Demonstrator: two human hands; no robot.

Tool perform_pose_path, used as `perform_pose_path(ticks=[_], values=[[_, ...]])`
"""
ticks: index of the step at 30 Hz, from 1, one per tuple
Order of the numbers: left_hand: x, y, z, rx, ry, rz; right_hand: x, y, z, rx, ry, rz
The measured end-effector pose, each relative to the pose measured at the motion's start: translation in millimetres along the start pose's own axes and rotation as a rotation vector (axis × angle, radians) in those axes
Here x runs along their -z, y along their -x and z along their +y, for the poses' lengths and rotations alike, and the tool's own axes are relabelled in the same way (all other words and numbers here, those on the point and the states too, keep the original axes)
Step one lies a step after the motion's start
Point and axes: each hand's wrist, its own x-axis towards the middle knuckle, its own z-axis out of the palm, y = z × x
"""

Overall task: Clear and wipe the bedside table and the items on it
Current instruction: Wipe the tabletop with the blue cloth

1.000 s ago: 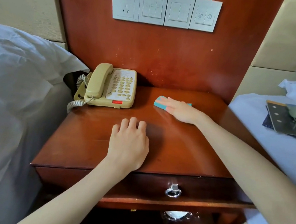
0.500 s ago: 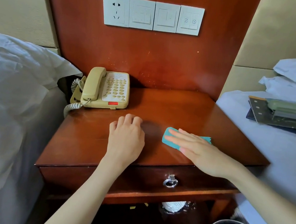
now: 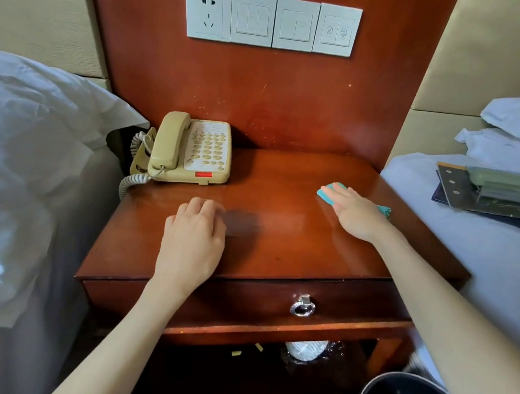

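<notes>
Wiping under way: right hand (image 3: 354,211), fingers flat and together, presses the cloth (image 3: 326,194) on the counter (image 3: 284,200) at centre right. Left hand (image 3: 193,241) rests loosely curled, empty. Next, probably the patch around the phone (image 3: 197,150).

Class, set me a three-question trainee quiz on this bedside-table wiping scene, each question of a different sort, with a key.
1. True or false: the telephone sits at the back left corner of the bedside table.
2. Which hand presses the teal cloth flat on the tabletop? A) left hand B) right hand C) both
3. Fill in: the drawer's pull is a metal ____.

Key: 1 true; 2 B; 3 ring.
</notes>
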Motion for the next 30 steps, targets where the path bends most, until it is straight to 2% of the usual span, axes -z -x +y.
perform_pose_path(ticks=[3, 7, 10, 13, 17, 21, 26, 30], values=[[0, 3, 1, -0.008, -0.032, 0.062, -3, 29, -20, 0.129, -0.048, -0.034], [1, 4, -2, 0.02, 0.043, 0.109, -13, 92, -36, 0.293, -0.129, -0.009], [2, 5, -4, 0.02, 0.116, 0.132, -12, 125, -30, 0.299, -0.182, 0.012], [2, 4, -7, 0.026, 0.195, 0.126, -9, 132, -14, 0.199, -0.264, 0.072], [11, 5, -13, 0.01, 0.332, 0.074, -5, 113, 2, -0.03, -0.283, 0.16], [27, 15, -28, 0.023, 0.356, 0.111, -5, 68, -17, -0.152, -0.138, 0.096], [57, 26, -75, 0.155, 0.271, 0.213, -16, 15, -77, -0.047, -0.018, 0.017], [73, 37, -106, 0.302, 0.357, 0.223, -31, -10, -158, 0.069, -0.03, -0.007]])
